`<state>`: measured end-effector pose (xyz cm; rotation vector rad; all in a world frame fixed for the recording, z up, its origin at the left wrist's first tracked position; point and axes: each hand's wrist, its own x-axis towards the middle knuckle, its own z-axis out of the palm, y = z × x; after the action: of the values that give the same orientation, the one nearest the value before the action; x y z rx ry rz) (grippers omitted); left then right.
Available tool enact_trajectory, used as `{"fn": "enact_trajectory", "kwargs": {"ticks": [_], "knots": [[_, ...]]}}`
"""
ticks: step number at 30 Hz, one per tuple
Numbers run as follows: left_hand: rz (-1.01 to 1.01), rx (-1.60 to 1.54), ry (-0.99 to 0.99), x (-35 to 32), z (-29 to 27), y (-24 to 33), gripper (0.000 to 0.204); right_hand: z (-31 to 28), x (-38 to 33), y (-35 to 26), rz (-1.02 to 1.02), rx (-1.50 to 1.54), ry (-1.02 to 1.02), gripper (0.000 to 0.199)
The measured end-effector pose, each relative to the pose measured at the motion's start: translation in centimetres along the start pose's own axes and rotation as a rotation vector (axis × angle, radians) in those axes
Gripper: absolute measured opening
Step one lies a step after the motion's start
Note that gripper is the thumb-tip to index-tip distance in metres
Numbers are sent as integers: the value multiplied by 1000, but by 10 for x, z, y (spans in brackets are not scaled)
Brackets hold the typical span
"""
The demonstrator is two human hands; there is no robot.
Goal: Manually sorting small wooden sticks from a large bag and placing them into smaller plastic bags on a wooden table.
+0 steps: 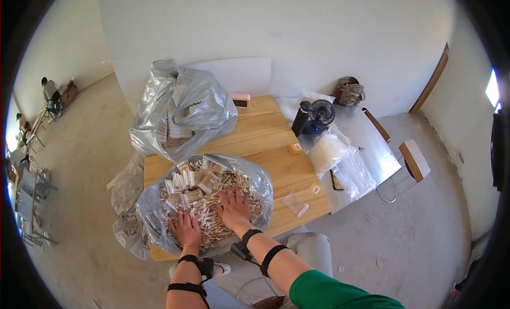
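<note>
A grey plastic bag [260, 176] lies wide open on the near left of the wooden table, full of loose cotton swabs [210, 218]. Several bundled packs of swabs [194, 180] rest on the heap toward its far side. My left hand [186, 230] presses onto the loose swabs near the bag's front, fingers apart. Further right, my right hand [234, 209] lies on the heap with its fingers spread. Neither hand visibly grips anything. Black straps circle both forearms.
Behind stands another grey bag [212, 104] with swab packs inside. A clear plastic box [295, 204] and small yellow boxes [295, 148] sit on the wooden table [265, 128]. The metal table at right holds a fan [321, 113], a black bottle [301, 117] and clear bags [332, 152].
</note>
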<state>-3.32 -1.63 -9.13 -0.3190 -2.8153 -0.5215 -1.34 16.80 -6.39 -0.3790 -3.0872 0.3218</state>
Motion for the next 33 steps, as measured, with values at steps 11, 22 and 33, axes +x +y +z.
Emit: {"fn": "enact_trajectory", "kwargs": {"ticks": [11, 22, 33], "knots": [[-25, 76, 49, -3, 4, 3, 37, 0, 1, 9, -46, 137, 1, 50], [-35, 71, 84, -5, 4, 2, 37, 5, 0, 8, -68, 117, 32, 49], [-39, 24, 105, -4, 7, -1, 37, 6, 2, 4, -62, -17, 41, 49]]}}
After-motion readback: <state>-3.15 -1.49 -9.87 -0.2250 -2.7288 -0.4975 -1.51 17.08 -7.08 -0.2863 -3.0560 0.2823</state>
